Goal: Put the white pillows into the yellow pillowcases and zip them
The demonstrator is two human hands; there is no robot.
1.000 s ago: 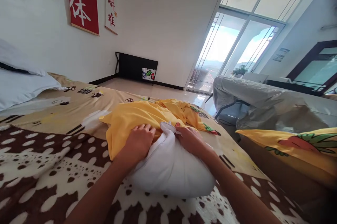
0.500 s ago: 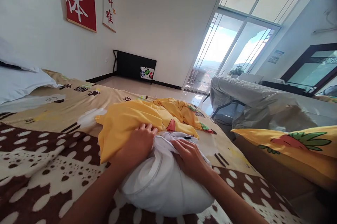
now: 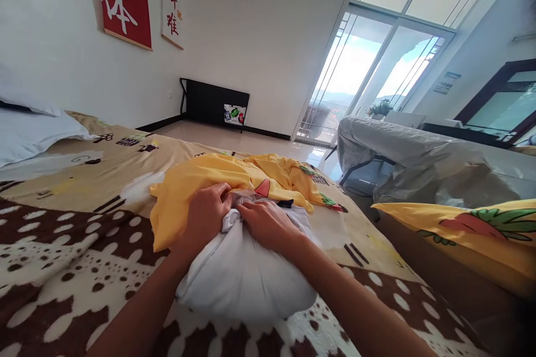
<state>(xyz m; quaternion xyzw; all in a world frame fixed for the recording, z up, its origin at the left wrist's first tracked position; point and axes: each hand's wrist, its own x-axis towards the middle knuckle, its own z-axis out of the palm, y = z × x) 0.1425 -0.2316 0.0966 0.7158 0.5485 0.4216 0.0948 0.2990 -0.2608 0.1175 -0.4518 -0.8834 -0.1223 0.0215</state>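
Observation:
A plump white pillow [image 3: 238, 281] lies on the patterned bedspread [image 3: 71, 245] in front of me. A yellow pillowcase [image 3: 201, 184] with carrot prints is bunched over its far end. My left hand [image 3: 205, 217] is closed on the yellow pillowcase edge where it meets the pillow's end. My right hand [image 3: 266, 223] presses on the white pillow's top end, fingers curled and meeting the left hand's fingers. Both forearms reach in from the bottom of the view.
White pillows [image 3: 29, 128] lie at the left by the wall. A second yellow carrot-print pillow [image 3: 473, 234] sits at the right. Behind it stands furniture under a grey cover [image 3: 419, 161]. A black folded table [image 3: 213, 105] leans on the far wall beside glass doors [image 3: 364, 77].
My right hand has slid left across the pillow's end to meet the left hand. The white fabric tip that stuck up a second ago is now pushed down under both hands.

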